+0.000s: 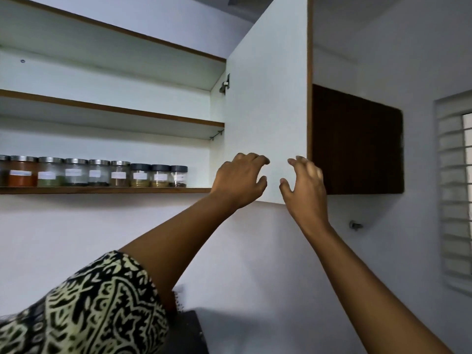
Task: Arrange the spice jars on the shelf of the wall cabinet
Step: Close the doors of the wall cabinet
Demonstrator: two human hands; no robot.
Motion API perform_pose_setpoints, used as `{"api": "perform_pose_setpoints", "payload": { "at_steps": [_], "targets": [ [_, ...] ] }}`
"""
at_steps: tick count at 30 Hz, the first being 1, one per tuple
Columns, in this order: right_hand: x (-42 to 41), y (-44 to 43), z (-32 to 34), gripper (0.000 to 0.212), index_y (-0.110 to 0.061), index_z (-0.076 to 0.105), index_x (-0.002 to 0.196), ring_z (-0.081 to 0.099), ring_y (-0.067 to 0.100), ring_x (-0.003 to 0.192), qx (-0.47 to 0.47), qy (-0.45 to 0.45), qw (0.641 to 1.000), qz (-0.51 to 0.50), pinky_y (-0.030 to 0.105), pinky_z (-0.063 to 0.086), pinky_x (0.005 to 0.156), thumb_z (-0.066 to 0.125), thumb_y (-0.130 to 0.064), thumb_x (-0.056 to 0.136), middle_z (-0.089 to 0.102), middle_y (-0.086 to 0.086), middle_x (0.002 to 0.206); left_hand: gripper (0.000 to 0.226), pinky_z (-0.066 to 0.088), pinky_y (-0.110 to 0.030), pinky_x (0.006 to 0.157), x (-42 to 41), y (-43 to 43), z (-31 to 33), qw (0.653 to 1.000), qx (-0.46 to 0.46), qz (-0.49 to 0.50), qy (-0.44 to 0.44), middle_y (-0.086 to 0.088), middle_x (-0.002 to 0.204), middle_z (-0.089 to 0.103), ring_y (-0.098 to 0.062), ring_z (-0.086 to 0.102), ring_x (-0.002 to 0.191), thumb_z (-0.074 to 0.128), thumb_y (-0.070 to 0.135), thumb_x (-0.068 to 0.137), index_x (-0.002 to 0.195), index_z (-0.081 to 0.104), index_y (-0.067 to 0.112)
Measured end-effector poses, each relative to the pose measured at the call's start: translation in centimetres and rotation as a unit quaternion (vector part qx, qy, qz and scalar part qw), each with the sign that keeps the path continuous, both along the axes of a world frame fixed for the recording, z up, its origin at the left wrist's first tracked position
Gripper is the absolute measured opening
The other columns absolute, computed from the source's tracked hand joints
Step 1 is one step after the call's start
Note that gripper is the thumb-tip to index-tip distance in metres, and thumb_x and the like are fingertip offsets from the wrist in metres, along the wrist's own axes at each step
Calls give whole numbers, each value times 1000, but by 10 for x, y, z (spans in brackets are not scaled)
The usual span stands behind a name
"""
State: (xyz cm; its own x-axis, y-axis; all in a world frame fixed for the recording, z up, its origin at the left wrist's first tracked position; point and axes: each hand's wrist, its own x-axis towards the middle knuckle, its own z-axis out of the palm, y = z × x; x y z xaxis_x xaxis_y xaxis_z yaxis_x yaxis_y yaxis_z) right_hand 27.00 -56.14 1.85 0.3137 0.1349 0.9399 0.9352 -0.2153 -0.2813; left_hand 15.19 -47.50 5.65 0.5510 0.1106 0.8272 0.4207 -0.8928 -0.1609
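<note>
Head view: spice jars (94,173) left of hands (240,180).

**No writing legible**

Each of the spice jars (97,173) lined up on the lowest shelf (102,190) of the wall cabinet (115,146) has a small white label (118,175) on its front. All the labels are too small and blurred to read. No word, brand, number or sign can be made out on them or on the cabinet door (265,98).
</note>
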Motion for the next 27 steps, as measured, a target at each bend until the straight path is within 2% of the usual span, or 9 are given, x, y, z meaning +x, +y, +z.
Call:
{"api": "perform_pose_setpoints", "payload": {
  "at_steps": [3,6,9,11,13,18,21,25,27],
  "targets": [
    [22,-11,7,63,-13,27,147,25,24,141,-22,48,998,-21,34,39,103,56,-22,91,24,4,155,52,41,-41,98,31,-21,17,999,25,-8,22,4,150,37,-19,32,138,41,25,94,145,30,23],
    [43,-11,16,75,-13,16,150,25,28,143,-47,120,992,-6,38,35,108,59,-28,90,20,7,157,62,34,-45,107,62,-32,26,998,48,1,45,0,158,21,-21,19,145,43,21,94,150,18,22],
    [55,-6,20,76,-15,16,150,40,32,135,-77,173,980,53,43,42,103,58,-35,90,32,11,152,64,22,-50,114,90,-35,29,992,103,19,69,0,161,9,-23,7,148,42,23,95,151,12,28],
    [59,-2,19,68,-16,22,147,49,32,126,-73,153,982,84,42,48,97,57,-32,90,43,11,145,57,15,-52,115,103,-32,33,987,140,28,78,0,161,3,-24,1,148,35,27,98,151,14,29],
    [59,0,17,63,-14,28,145,51,32,124,-62,141,984,92,40,47,96,58,-26,91,47,11,142,53,9,-53,116,110,-26,34,981,161,44,98,-1,161,1,-25,-2,148,30,32,99,150,18,29],
    [51,7,7,54,-14,42,139,59,26,116,-1,108,985,138,40,50,96,61,-19,89,61,9,128,49,9,-49,117,96,-1,28,981,173,47,72,0,161,2,-22,-3,149,28,34,99,147,28,27],
    [30,19,-4,50,-15,50,135,64,18,107,59,98,968,221,25,51,89,65,-18,87,67,6,118,45,16,-46,117,69,16,17,985,169,17,14,1,160,12,-21,7,148,30,30,97,141,40,26],
    [-6,57,-12,49,-15,56,129,63,10,102,102,64,941,315,10,50,81,70,-18,83,65,0,115,42,24,-46,114,15,51,15,975,220,39,-25,-3,156,28,-23,23,145,32,34,97,133,50,24],
    [-22,78,-14,50,-17,56,129,62,9,103,109,33,932,344,14,54,81,71,-19,82,61,-6,114,44,26,-45,113,-11,69,13,970,237,52,-27,-5,155,31,-24,27,144,32,36,96,133,52,23]
  ]
}}
